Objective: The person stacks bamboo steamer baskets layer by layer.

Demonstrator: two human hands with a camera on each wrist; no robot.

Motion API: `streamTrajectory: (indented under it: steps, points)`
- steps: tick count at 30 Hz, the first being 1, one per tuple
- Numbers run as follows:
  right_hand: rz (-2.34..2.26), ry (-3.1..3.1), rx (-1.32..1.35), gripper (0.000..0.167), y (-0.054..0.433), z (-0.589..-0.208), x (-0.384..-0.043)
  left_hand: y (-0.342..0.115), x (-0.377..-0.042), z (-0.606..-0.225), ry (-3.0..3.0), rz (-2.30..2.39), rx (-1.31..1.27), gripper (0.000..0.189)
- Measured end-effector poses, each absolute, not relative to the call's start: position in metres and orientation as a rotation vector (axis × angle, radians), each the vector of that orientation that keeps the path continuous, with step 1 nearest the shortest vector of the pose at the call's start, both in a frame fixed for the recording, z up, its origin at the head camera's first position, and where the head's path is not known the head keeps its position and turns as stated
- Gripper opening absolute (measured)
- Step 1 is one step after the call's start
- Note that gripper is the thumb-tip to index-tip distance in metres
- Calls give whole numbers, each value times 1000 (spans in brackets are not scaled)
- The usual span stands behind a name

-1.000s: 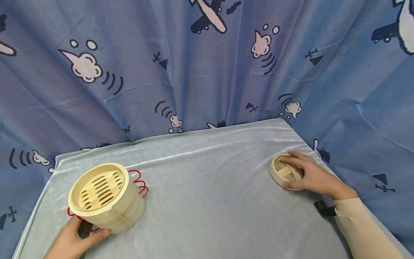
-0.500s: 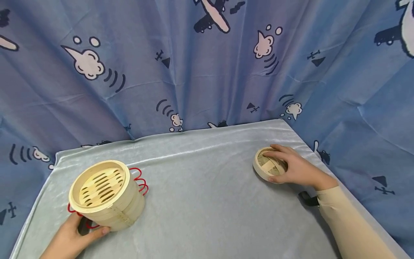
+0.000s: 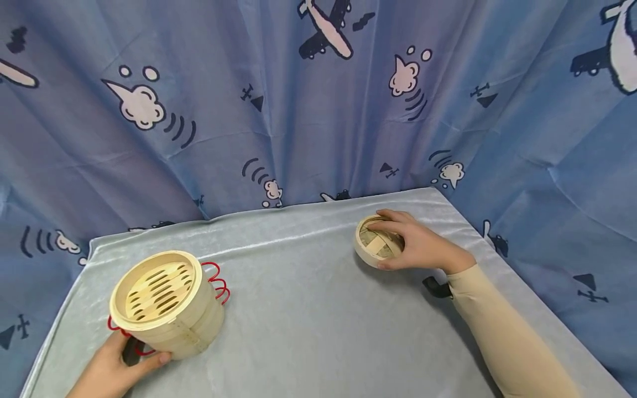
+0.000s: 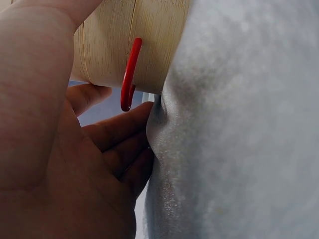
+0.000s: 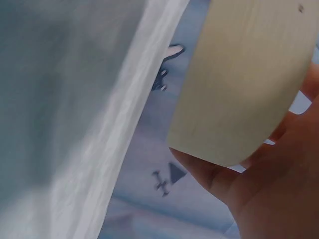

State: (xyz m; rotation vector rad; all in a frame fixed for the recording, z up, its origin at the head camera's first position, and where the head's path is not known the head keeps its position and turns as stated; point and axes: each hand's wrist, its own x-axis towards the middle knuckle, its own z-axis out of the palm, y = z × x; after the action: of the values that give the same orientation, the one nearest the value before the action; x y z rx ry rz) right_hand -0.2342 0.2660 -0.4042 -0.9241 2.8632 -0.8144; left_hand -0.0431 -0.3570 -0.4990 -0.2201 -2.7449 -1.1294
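Note:
On the left of the table stands a round bamboo steamer [image 3: 194,326] with red wire loops at its sides; its slatted tray [image 3: 158,291] shows from above. My left hand [image 3: 111,365] rests against its lower left side, thumb touching the front. In the left wrist view, loosely straight fingers [image 4: 117,130] lie by the steamer wall [image 4: 149,55] and cloth, below a red loop [image 4: 130,74]. Right of centre, my right hand [image 3: 415,243] grips a small round bamboo lid [image 3: 374,246] by its rim, woven top showing. In the right wrist view, the lid's pale side [image 5: 239,84] hangs above the cloth.
A pale grey velvety cloth [image 3: 293,309] covers the table. Blue curtains [image 3: 214,121] with airplane and cloud prints hang behind it and along the right side. A black strap piece [image 3: 438,287] sits under my right wrist.
My right hand has carried the bamboo lid leftward and slightly toward the back of the table. My left hand and the steamer stay in place.

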Motion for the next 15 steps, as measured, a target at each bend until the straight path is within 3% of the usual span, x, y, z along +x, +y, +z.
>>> streamTrajectory:
  steps: [15]
  points:
    - [-868,2767,-1135,91,195,-376,-248,-358,-43,-502,-2697,-1141,-250,90]
